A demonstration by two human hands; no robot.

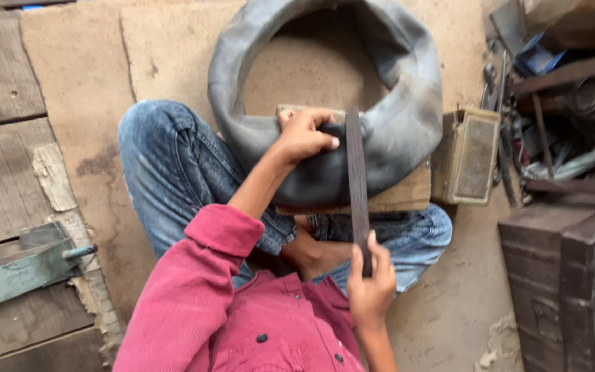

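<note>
Dusty concrete floor fills my view, with weathered wooden planks at nine o'clock and a green metal bracket below them. I'm seated cross-legged in jeans. My left hand is closed over the near wall of a grey rubber inner tube, pinning it to a wooden block on my lap. My right hand, at six o'clock, pinches the lower end of a long flat file laid across the rubber. I judge this to be roughening the tube's surface; the next stroke calls for steady downward pressure. A tan metal box sits at three o'clock, with a dark trunk beyond.
</note>
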